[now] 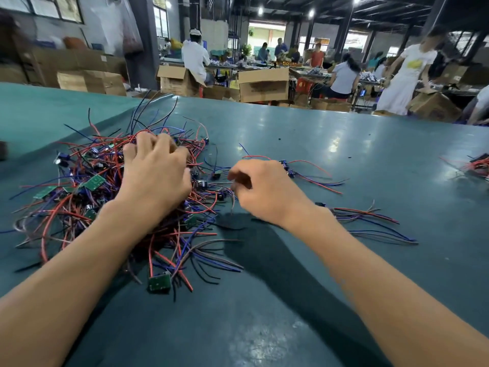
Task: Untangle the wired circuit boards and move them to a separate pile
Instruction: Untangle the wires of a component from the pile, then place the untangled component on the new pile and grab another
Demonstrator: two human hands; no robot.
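Note:
A tangled heap of small green circuit boards with red, blue and black wires (87,197) lies on the left of the green table (330,144). My left hand (154,173) rests on top of the heap, fingers curled down into the wires. My right hand (264,192) hovers at the heap's right edge with fingers curled, pinching a thin wire that hangs below it. One loose board (158,283) lies at the near edge of the heap. A few separated wired boards (370,221) lie to the right of my right hand.
Another small bunch of wired boards (476,165) sits at the table's far right edge. A dark object (3,151) stands at the left edge. Beyond the table are cardboard boxes (262,84) and several people working at benches.

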